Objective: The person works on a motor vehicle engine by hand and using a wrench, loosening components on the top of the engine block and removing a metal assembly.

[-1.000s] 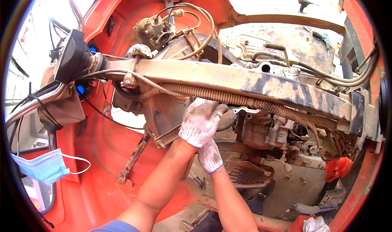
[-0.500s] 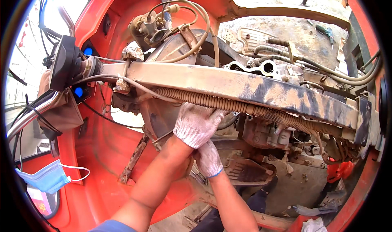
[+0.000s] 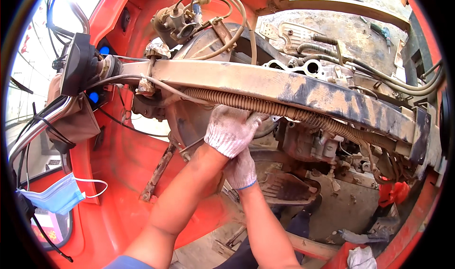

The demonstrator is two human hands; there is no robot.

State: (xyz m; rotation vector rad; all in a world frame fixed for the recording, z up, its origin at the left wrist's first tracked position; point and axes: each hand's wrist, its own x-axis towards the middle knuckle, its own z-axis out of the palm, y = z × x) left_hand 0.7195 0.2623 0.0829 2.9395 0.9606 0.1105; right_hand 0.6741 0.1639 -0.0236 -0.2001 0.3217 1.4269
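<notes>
Both my hands wear white knit gloves and reach into the open underside of a red three-wheeled vehicle. My left hand [image 3: 231, 129] is uppermost, pressed against the dark engine housing [image 3: 189, 120] just under a long ribbed spring hose [image 3: 284, 110]. My right hand [image 3: 241, 168] sits directly below it, mostly hidden by the left wrist. What the fingers hold is hidden, so I cannot tell whether either hand grips anything. A worn beige frame beam [image 3: 294, 86] runs across above both hands.
A carburettor with looping cables [image 3: 182, 20] sits at the top. A foot pedal [image 3: 284, 186] lies right of my hands. Handlebar and black mirror [image 3: 76, 65] are at left, a blue face mask [image 3: 57, 195] hangs lower left. Red bodywork [image 3: 123, 174] surrounds the opening.
The view has shifted slightly, with the engine area sliding up and left. Both hands have stayed stacked at the same spot under the spring hose, with small finger movements only.
</notes>
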